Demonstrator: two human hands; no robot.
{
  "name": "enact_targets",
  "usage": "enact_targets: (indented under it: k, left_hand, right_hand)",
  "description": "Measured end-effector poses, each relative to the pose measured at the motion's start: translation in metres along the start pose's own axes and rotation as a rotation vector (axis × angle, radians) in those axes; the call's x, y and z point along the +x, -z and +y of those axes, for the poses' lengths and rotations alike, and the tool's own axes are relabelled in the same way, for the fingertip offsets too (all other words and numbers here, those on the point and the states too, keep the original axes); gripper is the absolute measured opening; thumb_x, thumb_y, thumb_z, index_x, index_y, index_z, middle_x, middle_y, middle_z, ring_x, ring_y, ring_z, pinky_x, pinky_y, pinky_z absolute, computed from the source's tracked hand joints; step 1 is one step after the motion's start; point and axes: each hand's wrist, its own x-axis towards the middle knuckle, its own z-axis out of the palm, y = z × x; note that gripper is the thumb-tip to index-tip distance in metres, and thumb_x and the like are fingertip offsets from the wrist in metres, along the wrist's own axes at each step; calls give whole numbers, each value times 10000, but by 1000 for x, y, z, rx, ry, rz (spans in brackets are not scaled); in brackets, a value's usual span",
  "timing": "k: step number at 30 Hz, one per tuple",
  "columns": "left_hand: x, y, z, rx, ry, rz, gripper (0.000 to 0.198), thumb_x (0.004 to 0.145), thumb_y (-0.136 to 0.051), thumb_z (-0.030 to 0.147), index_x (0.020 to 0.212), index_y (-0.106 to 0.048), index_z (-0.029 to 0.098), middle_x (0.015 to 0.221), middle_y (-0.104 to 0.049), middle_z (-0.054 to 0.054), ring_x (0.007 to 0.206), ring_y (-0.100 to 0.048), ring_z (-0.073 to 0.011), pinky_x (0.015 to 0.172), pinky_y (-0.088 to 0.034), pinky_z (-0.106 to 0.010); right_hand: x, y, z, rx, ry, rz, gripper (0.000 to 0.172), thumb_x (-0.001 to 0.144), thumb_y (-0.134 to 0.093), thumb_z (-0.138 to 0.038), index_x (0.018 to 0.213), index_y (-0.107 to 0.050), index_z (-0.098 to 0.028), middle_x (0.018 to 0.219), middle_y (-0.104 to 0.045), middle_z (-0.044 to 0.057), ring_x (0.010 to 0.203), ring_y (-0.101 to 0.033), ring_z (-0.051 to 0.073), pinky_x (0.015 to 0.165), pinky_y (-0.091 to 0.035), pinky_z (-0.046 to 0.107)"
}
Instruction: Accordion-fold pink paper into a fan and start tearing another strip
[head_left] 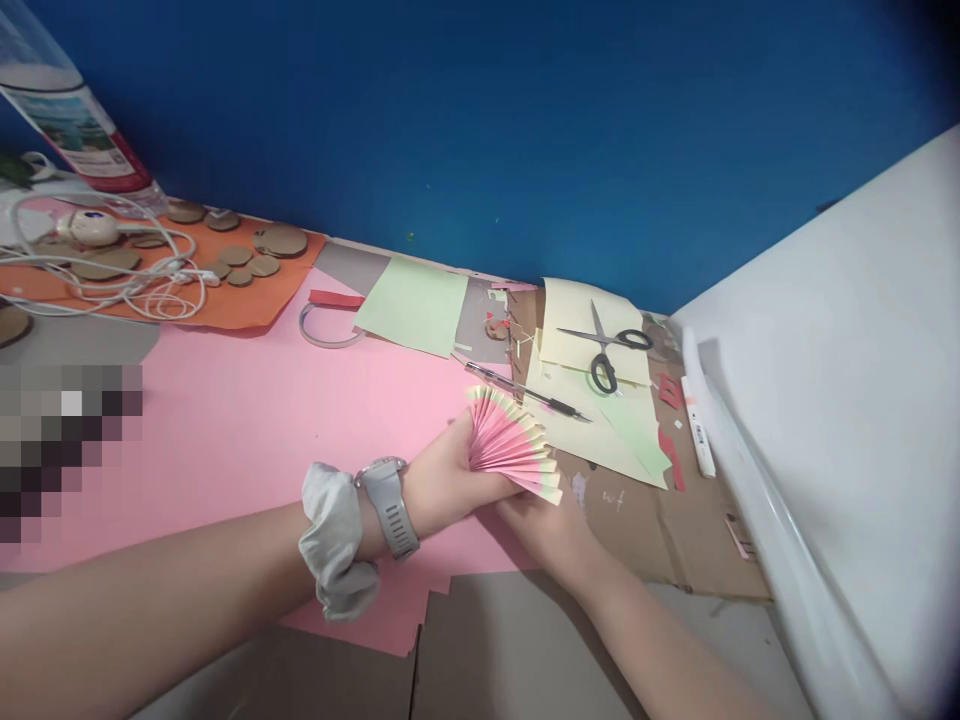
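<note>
A pleated paper fan, pink with yellow-green edges, is spread out above a large pink sheet. My left hand pinches the fan's folded base from the left; a grey watch and a grey scrunchie sit on that wrist. My right hand lies under the fan's lower edge and supports it, its fingers mostly hidden by the paper.
Black-handled scissors lie on pale yellow paper, with a pen and a white marker nearby. A green sheet, an orange sheet with cardboard discs, white cables and a bottle are at left.
</note>
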Motion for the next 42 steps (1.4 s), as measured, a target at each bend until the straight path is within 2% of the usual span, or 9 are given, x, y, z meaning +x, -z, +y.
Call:
enact_targets:
  k: [6,13,17,22,27,30,34,38,42]
  left_hand:
    - [2,-8,0,-49,19,121,407,704,-671,143,1074,-505,121,1088,-606,-101,1034,-578,-221,896,-454,-350]
    - [0,-9,-2,-80,19,192,377,691,-674,126,1022,-493,148,1071,-620,-93,992,-596,-209,860,-467,-352]
    - [0,-9,-1,-138,-73,170,244,696,-688,149,870,-519,171,876,-643,-32,890,-628,-183,824,-479,-323]
    - [0,-8,2,-118,-101,224,254,695,-731,254,819,-520,184,694,-627,13,739,-638,-156,741,-488,-297]
    - [-6,-9,6,-23,-117,231,237,749,-690,338,755,-498,199,442,-505,75,561,-585,-132,715,-483,-315]
    - [-11,-9,6,21,-136,207,240,749,-692,326,724,-485,206,444,-497,75,559,-579,-126,750,-476,-325]
    - [-16,-8,6,-38,-216,103,342,657,-772,254,683,-434,201,710,-631,6,729,-628,-150,756,-480,-319]
    - [-15,-7,7,-155,-252,28,446,600,-800,126,704,-375,213,578,-580,56,748,-632,-166,765,-488,-341]
    - [-13,-8,9,-217,-248,1,479,675,-733,79,735,-281,226,624,-660,45,733,-645,-159,771,-498,-373]
  right_hand:
    - [2,-6,0,-53,-2,50,291,868,-535,-267,1148,-591,-215,1132,-645,65,1043,-598,248,861,-498,368]
    - [2,-7,-5,20,-47,13,278,881,-513,-260,1145,-591,-218,1110,-657,41,1032,-603,229,835,-502,335]
    - [1,-7,-1,-20,-93,-31,257,883,-499,-284,1098,-615,-205,995,-682,45,960,-617,240,790,-506,356]
    - [4,-7,-4,-98,-24,-61,209,866,-507,-257,1044,-610,-218,1037,-654,46,971,-587,229,790,-482,343]
    - [6,-6,-11,-149,-28,-152,131,867,-460,-208,908,-584,-193,861,-645,29,773,-588,188,652,-471,303]
    - [4,-4,-14,-101,-7,-164,170,876,-416,-164,951,-564,-199,862,-629,26,796,-585,180,663,-480,293]
    - [3,0,-12,-102,102,-195,203,842,-434,-110,913,-587,-223,899,-623,29,837,-578,179,701,-492,287]
    - [2,2,-8,-152,154,-191,246,816,-456,-84,910,-610,-252,900,-619,26,841,-578,175,736,-494,282]
    - [3,4,-10,-112,172,-220,268,882,-443,-170,1077,-595,-273,1016,-628,24,941,-578,178,817,-483,286]
